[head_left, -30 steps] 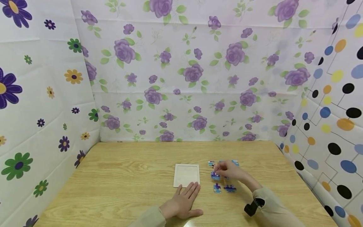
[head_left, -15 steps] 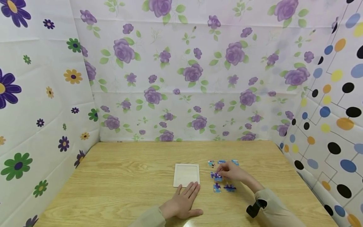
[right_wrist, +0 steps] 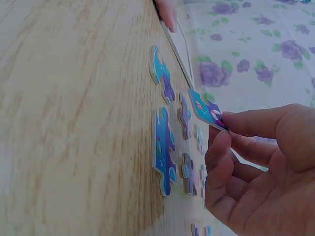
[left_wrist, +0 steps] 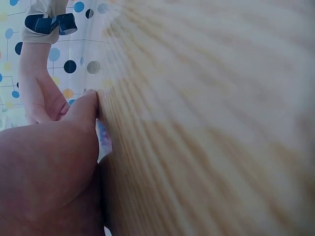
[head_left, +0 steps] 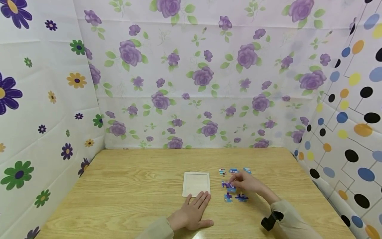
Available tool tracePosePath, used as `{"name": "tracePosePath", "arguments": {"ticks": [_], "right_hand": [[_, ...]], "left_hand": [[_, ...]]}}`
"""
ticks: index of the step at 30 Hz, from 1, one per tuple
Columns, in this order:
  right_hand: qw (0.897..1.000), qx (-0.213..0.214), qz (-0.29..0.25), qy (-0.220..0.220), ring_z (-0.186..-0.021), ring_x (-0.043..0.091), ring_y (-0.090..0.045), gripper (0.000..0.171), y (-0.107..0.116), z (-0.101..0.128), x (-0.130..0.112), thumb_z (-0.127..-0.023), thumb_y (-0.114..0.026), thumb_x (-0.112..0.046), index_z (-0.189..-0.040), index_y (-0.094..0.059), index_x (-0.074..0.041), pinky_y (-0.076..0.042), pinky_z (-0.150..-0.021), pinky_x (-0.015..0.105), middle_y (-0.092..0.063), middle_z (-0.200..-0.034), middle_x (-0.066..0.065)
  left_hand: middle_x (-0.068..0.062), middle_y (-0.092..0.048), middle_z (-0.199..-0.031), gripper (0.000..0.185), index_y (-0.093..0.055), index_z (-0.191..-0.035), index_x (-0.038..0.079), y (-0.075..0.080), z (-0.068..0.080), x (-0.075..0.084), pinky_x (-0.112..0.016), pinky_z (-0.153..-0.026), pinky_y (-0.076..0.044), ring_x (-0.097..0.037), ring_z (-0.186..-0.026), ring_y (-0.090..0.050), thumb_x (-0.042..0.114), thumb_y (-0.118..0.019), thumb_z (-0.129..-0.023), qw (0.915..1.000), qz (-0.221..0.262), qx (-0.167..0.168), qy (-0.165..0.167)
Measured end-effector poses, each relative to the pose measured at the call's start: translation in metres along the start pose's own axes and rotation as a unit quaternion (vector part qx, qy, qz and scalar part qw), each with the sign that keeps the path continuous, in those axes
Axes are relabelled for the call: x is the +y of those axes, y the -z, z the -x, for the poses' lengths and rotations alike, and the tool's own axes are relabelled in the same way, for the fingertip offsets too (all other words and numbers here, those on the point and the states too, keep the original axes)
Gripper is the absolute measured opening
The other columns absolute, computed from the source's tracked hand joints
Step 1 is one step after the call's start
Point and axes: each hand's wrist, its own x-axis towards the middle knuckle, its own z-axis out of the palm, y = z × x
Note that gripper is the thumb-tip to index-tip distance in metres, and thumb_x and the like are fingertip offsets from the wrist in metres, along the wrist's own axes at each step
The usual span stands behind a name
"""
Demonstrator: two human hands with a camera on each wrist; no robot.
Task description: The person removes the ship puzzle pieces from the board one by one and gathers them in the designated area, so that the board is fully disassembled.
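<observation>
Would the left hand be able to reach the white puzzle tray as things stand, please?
Probably yes. The left hand lies flat on the table with its fingertips just at the near edge of the white puzzle tray, and nothing lies between them.

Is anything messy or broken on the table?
Nothing looks broken or spilled. Loose puzzle pieces lie scattered beside the empty puzzle tray, not yet fitted in. The right hand pinches one puzzle piece, tilted off the table. The left hand rests flat by the tray.
</observation>
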Motion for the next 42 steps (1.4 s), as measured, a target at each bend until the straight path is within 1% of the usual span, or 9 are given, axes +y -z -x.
{"name": "tracePosePath", "arguments": {"ticks": [4,8,11,13,18,21,25,35,42], "right_hand": [[0.999,0.03,0.009,-0.02,-0.054,0.008,-0.044,0.019,0.004,0.003,-0.001,-0.099,-0.054,-0.013,-0.105,-0.067,0.0,-0.039,-0.048,0.022,-0.059,-0.073,0.017],[0.998,0.053,0.008,-0.039,-0.052,0.009,-0.042,0.02,0.009,0.005,-0.001,-0.1,-0.052,-0.015,-0.107,-0.065,-0.002,-0.037,-0.045,0.023,-0.057,-0.072,0.016],[0.998,0.05,0.01,-0.038,-0.053,0.009,-0.042,0.02,0.011,0.008,0.001,-0.101,-0.051,-0.015,-0.107,-0.065,-0.001,-0.037,-0.046,0.023,-0.056,-0.071,0.016],[0.998,0.046,0.008,-0.035,-0.052,0.009,-0.041,0.02,0.011,0.01,0.002,-0.101,-0.051,-0.014,-0.106,-0.064,0.0,-0.036,-0.046,0.023,-0.055,-0.069,0.016],[0.999,0.04,-0.001,-0.02,-0.049,0.007,-0.038,0.023,0.014,0.016,0.004,-0.101,-0.05,-0.011,-0.109,-0.064,0.005,-0.035,-0.044,0.022,-0.053,-0.067,0.022],[0.999,0.045,-0.003,-0.023,-0.049,0.007,-0.038,0.024,0.017,0.02,0.007,-0.101,-0.05,-0.012,-0.111,-0.064,0.005,-0.035,-0.045,0.022,-0.052,-0.067,0.025],[0.998,0.048,0.005,-0.038,-0.052,0.008,-0.039,0.023,0.021,0.026,0.012,-0.101,-0.051,-0.014,-0.109,-0.065,0.002,-0.037,-0.046,0.023,-0.054,-0.068,0.02],[0.999,0.026,0.002,-0.023,-0.052,0.005,-0.039,0.024,0.03,0.035,0.017,-0.101,-0.05,-0.012,-0.109,-0.063,0.006,-0.034,-0.046,0.022,-0.053,-0.068,0.01],[0.999,0.015,0.012,-0.029,-0.056,0.009,-0.044,0.021,0.032,0.04,0.024,-0.1,-0.051,-0.011,-0.106,-0.065,0.003,-0.038,-0.047,0.022,-0.058,-0.074,0.011]], "left_hand": [[0.0,-0.002,-0.165,0.091,-0.003,-0.157,0.017,0.008,0.004,0.005,-0.057,-0.118,-0.015,-0.018,-0.152,-0.004,0.073,-0.031,-0.092,0.9999,-0.002,-0.009,0.004],[0.0,-0.003,-0.165,0.091,-0.003,-0.157,0.017,-0.003,-0.002,-0.002,-0.058,-0.118,-0.015,-0.019,-0.152,-0.005,0.075,-0.028,-0.091,0.9999,0.0,0.01,-0.004],[0.0,-0.003,-0.165,0.092,-0.003,-0.157,0.018,-0.012,-0.005,-0.006,-0.058,-0.118,-0.015,-0.019,-0.152,-0.005,0.076,-0.026,-0.09,0.9997,0.001,0.024,-0.007],[0.0,-0.003,-0.165,0.092,-0.004,-0.157,0.017,-0.013,-0.006,-0.006,-0.058,-0.118,-0.015,-0.019,-0.152,-0.005,0.076,-0.027,-0.09,0.9997,0.001,0.024,-0.006],[0.0,-0.003,-0.165,0.092,-0.004,-0.157,0.017,-0.013,-0.006,-0.007,-0.059,-0.118,-0.015,-0.019,-0.152,-0.005,0.076,-0.027,-0.09,0.9996,0.002,0.028,-0.007],[0.0,-0.003,-0.165,0.092,-0.004,-0.157,0.017,-0.013,-0.006,-0.006,-0.059,-0.118,-0.015,-0.019,-0.152,-0.005,0.076,-0.027,-0.09,0.9995,0.003,0.031,-0.007],[0.0,-0.003,-0.165,0.092,-0.004,-0.157,0.017,-0.012,-0.005,-0.005,-0.059,-0.118,-0.014,-0.019,-0.152,-0.005,0.075,-0.028,-0.09,0.9994,0.006,0.032,-0.008],[0.0,-0.001,-0.165,0.092,-0.003,-0.157,0.017,-0.012,-0.007,-0.007,-0.058,-0.119,-0.012,-0.019,-0.152,-0.003,0.075,-0.028,-0.09,0.9997,0.012,0.021,-0.005],[0.001,-0.001,-0.165,0.093,-0.003,-0.157,0.018,-0.011,-0.006,-0.007,-0.058,-0.119,-0.011,-0.019,-0.152,-0.002,0.076,-0.028,-0.09,0.9998,0.017,0.013,-0.005]]}}
